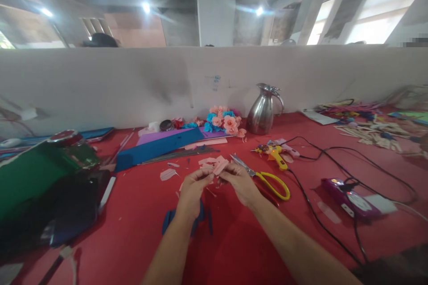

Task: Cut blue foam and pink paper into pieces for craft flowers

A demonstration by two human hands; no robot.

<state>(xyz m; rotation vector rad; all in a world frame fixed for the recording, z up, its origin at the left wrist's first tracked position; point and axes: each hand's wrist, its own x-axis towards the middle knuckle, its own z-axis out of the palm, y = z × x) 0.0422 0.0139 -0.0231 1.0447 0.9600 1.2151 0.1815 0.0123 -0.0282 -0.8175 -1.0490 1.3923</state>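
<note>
Both my hands meet over the red table (133,222), just in front of me. My left hand (193,189) and my right hand (241,182) have their fingers pinched together on a small pink paper piece (219,167) held between them. More pink paper scraps (209,161) lie on the table right behind the hands. Yellow-handled scissors (267,178) lie just to the right of my right hand. A yellow glue gun (276,153) rests further back on the right. Blue paper bits (169,220) lie under my left wrist.
A steel jug (262,111) stands by the white wall (133,84), next to pink and blue paper flowers (224,121). Blue and purple sheets (160,147) lie at the back left, dark and green items (40,187) at the left. Black cables (321,160) and a purple power strip (347,193) are on the right.
</note>
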